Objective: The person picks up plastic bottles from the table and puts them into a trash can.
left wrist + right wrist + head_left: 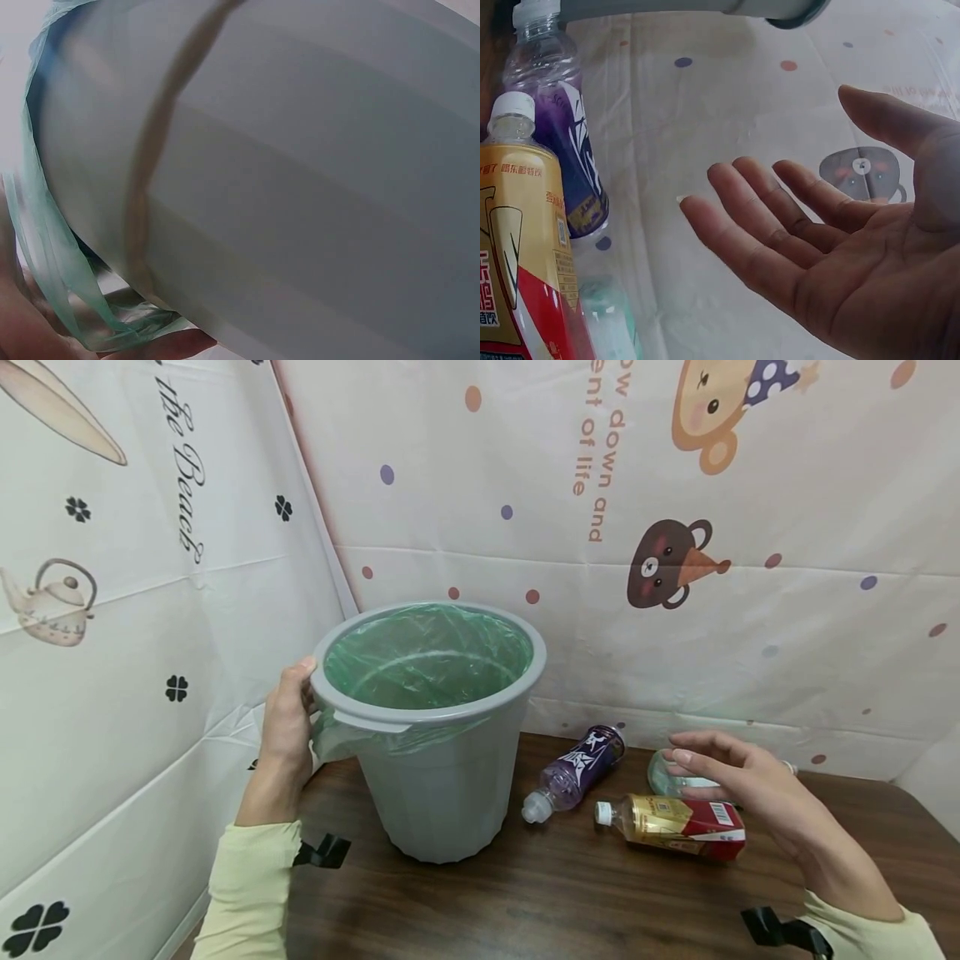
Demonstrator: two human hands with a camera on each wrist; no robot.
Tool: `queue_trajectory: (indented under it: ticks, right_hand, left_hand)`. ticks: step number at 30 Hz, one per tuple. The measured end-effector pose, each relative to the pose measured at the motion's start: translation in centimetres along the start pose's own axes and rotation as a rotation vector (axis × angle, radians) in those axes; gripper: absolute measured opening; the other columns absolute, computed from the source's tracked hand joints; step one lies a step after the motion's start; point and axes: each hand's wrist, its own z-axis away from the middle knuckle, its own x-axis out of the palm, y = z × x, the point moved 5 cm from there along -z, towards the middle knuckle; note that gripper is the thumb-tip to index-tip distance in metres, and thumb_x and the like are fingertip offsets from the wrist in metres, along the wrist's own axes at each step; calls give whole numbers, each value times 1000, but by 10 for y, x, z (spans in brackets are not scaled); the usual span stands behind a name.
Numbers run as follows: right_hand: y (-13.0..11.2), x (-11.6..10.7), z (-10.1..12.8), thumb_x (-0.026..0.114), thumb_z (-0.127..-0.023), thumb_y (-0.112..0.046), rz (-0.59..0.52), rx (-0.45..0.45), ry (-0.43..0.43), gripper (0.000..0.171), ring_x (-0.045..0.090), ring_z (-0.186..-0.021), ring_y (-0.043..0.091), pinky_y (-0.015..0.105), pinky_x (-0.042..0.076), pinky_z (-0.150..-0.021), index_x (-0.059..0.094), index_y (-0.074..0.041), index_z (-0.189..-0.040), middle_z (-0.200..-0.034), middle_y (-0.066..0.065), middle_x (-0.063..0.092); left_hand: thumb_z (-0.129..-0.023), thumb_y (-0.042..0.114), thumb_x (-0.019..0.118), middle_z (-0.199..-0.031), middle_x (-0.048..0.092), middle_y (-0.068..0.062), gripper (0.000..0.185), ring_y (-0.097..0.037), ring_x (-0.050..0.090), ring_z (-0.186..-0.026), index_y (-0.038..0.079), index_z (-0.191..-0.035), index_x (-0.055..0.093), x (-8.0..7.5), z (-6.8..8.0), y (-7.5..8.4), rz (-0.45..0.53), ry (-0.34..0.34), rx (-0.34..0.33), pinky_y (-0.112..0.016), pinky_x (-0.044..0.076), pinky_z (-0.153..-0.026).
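My left hand (285, 722) grips the grey trash bin (446, 789) at the left of its rim, thumb on top. A translucent green bag (431, 664) lines the bin and folds over the rim. In the left wrist view, some fingers (161, 346) show beside the hanging bag (56, 255) and the bin wall. My right hand (750, 777) hovers with nothing in it over the bottles, fingers loosely extended. Below it lies a red and gold drink bottle (686, 825); behind, a pale green clear bottle (662, 774) is partly hidden by the hand.
A purple drink bottle (581, 768) lies between the bin and the other bottles, its cap toward me. Everything stands on a dark wooden table (525, 902). Printed white cloth (450, 477) hangs close behind the table and along its left side.
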Motion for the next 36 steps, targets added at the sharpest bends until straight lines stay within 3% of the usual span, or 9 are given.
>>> queue_trajectory:
  ticks: [7, 14, 23, 30, 36]
  right_hand:
    - [7, -1, 1, 60, -111, -35, 99, 42, 9, 58, 66, -111, 5, 41, 59, -89, 45, 2, -153, -152, 27, 48]
    - [15, -3, -3, 61, -110, -36, 307, 32, 10, 58, 62, -118, 33, 40, 56, -83, 50, 6, -149, -144, 27, 55]
    - [19, -6, -4, 67, -107, -35, 421, 25, -37, 58, 63, -108, 25, 35, 53, -81, 53, 6, -144, -125, 13, 67]
    - [28, -9, -5, 70, -104, -36, 466, 36, -66, 62, 62, -121, 46, 50, 56, -86, 52, 9, -143, -138, 34, 59]
    - [32, -8, -7, 74, -102, -32, 496, 15, -96, 58, 57, -125, 54, 60, 53, -92, 56, 9, -139, -137, 33, 60]
  left_hand:
    - [-109, 38, 50, -78, 68, 7, 39, -15, 57, -85, 18, -84, 73, 1, -1, 0, 8, -10, 1, -36, 34, -90]
    - [-109, 39, 49, -80, 69, 7, 40, -14, 58, -86, 18, -87, 75, 1, 0, 1, -3, -8, -5, -36, 33, -90]
    - [-109, 39, 49, -81, 69, 7, 38, -14, 58, -86, 20, -87, 74, 1, 0, 0, 4, -5, -14, -36, 33, -91]
    - [-109, 39, 49, -80, 68, 7, 39, -14, 57, -86, 20, -86, 74, 2, 0, 0, 7, -8, -16, -36, 33, -90]
    - [-109, 41, 49, -81, 69, 8, 39, -15, 57, -91, 21, -88, 75, 0, 0, 0, -10, 11, -17, -37, 32, -93]
